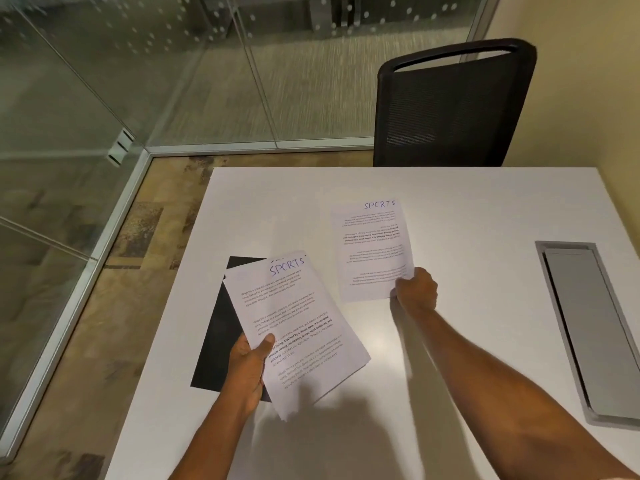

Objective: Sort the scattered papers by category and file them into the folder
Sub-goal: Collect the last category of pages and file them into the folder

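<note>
My left hand [247, 370] grips a small stack of printed papers [298, 327] by its left edge, thumb on top. The top sheet has "SPORTS" handwritten in blue at its head. The stack hangs over a black folder [216, 344] lying flat near the table's left edge, mostly hidden beneath it. My right hand [415, 289] pinches the near right corner of a single sheet [374, 251], also marked "SPORTS", whose printed text runs upside down to me. That sheet is in the middle of the white table [467, 209]; I cannot tell whether it is lifted.
A black mesh office chair [450, 109] stands at the table's far side. A grey metal cable hatch [588, 327] is set into the table at the right. Glass partition walls [138, 81] enclose the room at left and behind. A beige wall is close on the right.
</note>
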Demonstrator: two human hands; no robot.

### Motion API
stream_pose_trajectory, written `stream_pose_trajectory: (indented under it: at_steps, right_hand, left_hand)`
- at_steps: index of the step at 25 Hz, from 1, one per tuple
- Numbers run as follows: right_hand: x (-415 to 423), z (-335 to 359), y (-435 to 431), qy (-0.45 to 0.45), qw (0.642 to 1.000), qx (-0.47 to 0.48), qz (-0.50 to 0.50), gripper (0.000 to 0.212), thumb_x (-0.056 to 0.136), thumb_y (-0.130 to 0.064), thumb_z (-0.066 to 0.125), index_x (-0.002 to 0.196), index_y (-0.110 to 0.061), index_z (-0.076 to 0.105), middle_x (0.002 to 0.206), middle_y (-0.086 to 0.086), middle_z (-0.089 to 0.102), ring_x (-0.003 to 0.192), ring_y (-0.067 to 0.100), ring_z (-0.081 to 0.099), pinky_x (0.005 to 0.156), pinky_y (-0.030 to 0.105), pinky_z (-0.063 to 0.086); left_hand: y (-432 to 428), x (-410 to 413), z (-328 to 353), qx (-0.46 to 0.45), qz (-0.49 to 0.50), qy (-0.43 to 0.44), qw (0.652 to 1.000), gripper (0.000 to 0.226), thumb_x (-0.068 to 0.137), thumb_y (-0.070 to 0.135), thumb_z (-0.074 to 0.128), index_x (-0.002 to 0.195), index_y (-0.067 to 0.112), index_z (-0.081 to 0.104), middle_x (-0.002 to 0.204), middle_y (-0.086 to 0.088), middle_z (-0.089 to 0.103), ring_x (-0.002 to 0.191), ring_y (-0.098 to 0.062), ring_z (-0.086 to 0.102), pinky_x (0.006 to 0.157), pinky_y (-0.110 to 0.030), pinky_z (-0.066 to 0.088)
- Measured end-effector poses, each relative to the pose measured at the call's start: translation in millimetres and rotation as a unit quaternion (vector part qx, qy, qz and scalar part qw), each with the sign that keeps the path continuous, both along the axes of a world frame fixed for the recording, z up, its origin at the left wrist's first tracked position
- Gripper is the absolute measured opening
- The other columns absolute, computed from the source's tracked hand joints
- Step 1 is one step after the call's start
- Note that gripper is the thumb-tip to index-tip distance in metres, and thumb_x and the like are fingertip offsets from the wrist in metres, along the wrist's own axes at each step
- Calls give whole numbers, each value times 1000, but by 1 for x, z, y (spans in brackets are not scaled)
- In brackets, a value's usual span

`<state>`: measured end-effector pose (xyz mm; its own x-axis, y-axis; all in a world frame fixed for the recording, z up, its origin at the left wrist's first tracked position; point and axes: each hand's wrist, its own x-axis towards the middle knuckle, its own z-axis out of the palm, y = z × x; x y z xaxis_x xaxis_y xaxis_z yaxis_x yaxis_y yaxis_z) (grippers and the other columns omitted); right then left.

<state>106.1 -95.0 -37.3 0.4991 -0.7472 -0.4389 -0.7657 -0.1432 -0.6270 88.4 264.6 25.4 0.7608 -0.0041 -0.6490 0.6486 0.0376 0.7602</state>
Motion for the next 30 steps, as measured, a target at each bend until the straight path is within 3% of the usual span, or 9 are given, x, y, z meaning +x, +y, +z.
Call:
stream_pose_trajectory:
  at_steps: [2, 4, 6, 9, 11, 16, 22, 27, 30]
  right_hand:
    - [-9, 7, -12, -62, 997, 39, -26, 11, 81, -13, 61, 90, -12, 66, 93, 15, 77, 80, 38, 76, 72, 51, 66]
    - [-19, 26, -23, -130, 983, 110, -67, 3, 88, -4, 68, 90, -6, 67, 95, 18, 77, 68, 38, 78, 62, 56, 66]
    - [-34, 52, -32, -161, 969, 167, -87, 7, 93, -1, 71, 100, -3, 71, 101, 15, 79, 69, 38, 80, 66, 55, 67]
    - [-59, 86, -42, -180, 958, 210, -76, 14, 97, -2, 72, 110, -7, 73, 102, 8, 83, 76, 35, 82, 73, 38, 66]
    - [-74, 105, -41, -191, 949, 242, -66, 17, 98, -4, 74, 114, -10, 74, 104, 5, 84, 79, 34, 82, 81, 39, 64]
    - [-109, 134, -20, -179, 949, 258, -13, 19, 98, -7, 76, 115, -14, 76, 102, 4, 84, 64, 21, 76, 59, 25, 58]
    - [-143, 143, 9, -171, 948, 265, 38, 22, 98, -7, 76, 119, -10, 74, 102, 7, 83, 67, 29, 70, 75, 41, 66]
    - [-165, 144, 26, -162, 950, 260, 64, 17, 96, -3, 75, 111, -11, 76, 101, 9, 83, 69, 23, 71, 68, 36, 62]
    - [-172, 141, 27, -142, 961, 226, 70, 28, 87, 2, 79, 109, -15, 75, 103, 8, 82, 82, 31, 77, 74, 47, 63]
  left_hand:
    - [3, 0, 3, -5, -9, 0, 1000, 38, 101, 7, 69, 135, 23, 67, 123, -8, 80, 107, -35, 79, 94, -65, 61]
    - [2, 0, 7, -18, -24, 0, 1000, 37, 103, 7, 68, 136, 23, 67, 124, -8, 80, 110, -35, 78, 96, -65, 60]
    - [0, 0, 11, -27, -36, 3, 999, 36, 104, 7, 66, 136, 24, 67, 126, -8, 79, 112, -34, 78, 97, -63, 61]
    - [-10, -1, 22, -43, -52, 3, 998, 34, 107, 7, 61, 138, 19, 65, 128, -7, 79, 112, -30, 78, 92, -51, 64]
    - [-19, -2, 30, -64, -62, 3, 996, 34, 108, 6, 59, 140, 18, 64, 130, -8, 78, 115, -30, 77, 94, -50, 63]
    - [-43, -1, 53, -110, -107, 3, 988, 39, 108, 9, 60, 146, 19, 61, 137, -7, 74, 124, -29, 73, 105, -52, 59]
    - [-63, -1, 73, -147, -180, -26, 972, 45, 108, 15, 62, 153, 23, 56, 148, -7, 67, 135, -29, 65, 117, -59, 48]
    - [-71, -3, 79, -147, -199, -49, 968, 50, 105, 14, 67, 152, 24, 57, 146, -5, 69, 135, -29, 66, 118, -59, 47]
    - [-73, -7, 81, -132, -200, -65, 969, 50, 105, 10, 67, 151, 26, 57, 144, -3, 71, 132, -28, 67, 115, -59, 50]
